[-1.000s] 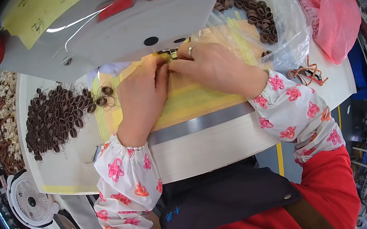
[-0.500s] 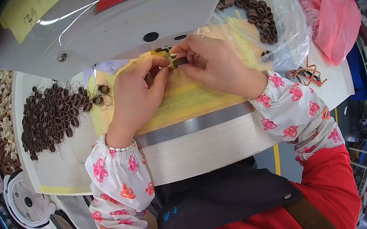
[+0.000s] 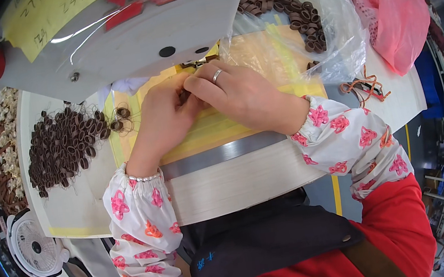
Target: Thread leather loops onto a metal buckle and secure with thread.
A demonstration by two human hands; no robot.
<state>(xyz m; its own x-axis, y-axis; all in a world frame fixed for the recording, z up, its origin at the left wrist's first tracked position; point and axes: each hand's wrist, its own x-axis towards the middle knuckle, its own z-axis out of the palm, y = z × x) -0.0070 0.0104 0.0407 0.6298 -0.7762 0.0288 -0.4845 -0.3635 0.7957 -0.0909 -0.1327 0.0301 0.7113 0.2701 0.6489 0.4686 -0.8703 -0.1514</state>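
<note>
At the upper centre of the frame, the left hand (image 3: 161, 115) pinches a dark brown loop (image 3: 183, 95), mostly hidden by the fingers. The right hand (image 3: 244, 94) is curled narrow against it; whether it grips anything, I cannot tell. Both sit close under the grey machine housing (image 3: 111, 52), probably to steady so small a piece near its metal parts.

Loops trailing threads (image 3: 65, 149) lie heaped at left, while others without visible threads (image 3: 312, 25) lie around the clear bag (image 3: 341, 24) at upper right, perhaps to keep two lots separate within reach.

A yellow note (image 3: 52, 18) at upper left bears handwritten figures; the dark apron (image 3: 279, 245) carries small blue lettering.
</note>
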